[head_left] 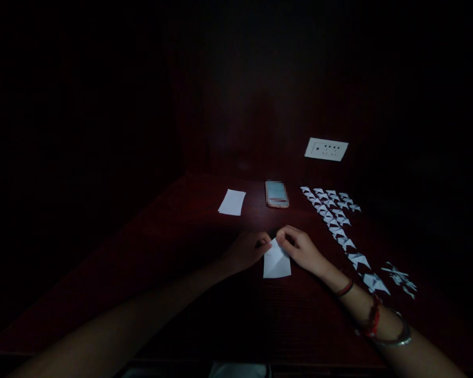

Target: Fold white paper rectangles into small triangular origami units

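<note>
A small white paper piece lies on the dark red table in front of me, its top corner folded to a point. My left hand pinches the paper's top edge from the left. My right hand pinches the same top point from the right, fingers curled. Red thread bands and a metal bangle ring my right wrist.
A long row of several folded white paper pieces runs along the right side, with a smaller pile further right. A blank paper slip and a phone lie beyond my hands. A white wall socket sits behind. The surroundings are very dark.
</note>
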The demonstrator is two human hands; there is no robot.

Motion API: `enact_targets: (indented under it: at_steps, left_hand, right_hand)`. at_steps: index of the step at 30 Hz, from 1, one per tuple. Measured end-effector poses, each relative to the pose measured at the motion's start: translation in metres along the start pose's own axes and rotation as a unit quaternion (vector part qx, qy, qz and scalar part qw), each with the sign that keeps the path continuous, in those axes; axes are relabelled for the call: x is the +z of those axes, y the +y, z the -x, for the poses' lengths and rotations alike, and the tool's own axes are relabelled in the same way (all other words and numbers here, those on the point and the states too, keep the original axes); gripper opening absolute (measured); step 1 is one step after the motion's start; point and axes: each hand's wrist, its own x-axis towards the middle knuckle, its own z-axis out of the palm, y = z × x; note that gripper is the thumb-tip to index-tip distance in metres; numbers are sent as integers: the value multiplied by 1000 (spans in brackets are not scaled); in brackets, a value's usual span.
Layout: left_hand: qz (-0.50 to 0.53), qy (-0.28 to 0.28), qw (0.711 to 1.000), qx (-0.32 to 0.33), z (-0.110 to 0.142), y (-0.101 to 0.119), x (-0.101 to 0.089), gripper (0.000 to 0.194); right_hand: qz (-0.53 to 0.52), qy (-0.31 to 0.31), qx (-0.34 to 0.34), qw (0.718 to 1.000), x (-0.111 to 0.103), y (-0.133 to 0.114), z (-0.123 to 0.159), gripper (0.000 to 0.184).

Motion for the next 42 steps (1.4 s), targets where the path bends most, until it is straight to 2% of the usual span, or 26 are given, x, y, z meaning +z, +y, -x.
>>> enact_targets:
  at_steps: [5, 9, 14, 22, 31, 42]
  left_hand:
    - [-9, 28, 1000, -6, 1, 2, 5, 11]
    - [-57, 100, 993, 2, 1, 2, 7, 7]
    - [-72, 121, 990, 14, -1, 3, 5, 4]
    - [-95, 102, 987, 75, -2, -1, 6, 5]
    - [-103, 66, 989, 79, -3, -2, 8, 5]
    - [-98, 86, 989, 74, -2, -8, 8, 4]
  right_hand:
    - [-1, 6, -2, 1000, 0, 1, 2, 16]
    - [-7, 2, 0, 1000, 1, 1, 3, 15]
    - [19, -23, 4, 1000, 0, 0, 3, 13]
    - [65, -39, -8, 997, -1, -6, 4, 11]
    - [80, -69, -18, 994, 0, -4, 4, 10]
    - [81, -54, -13, 995, -3, -2, 5, 12]
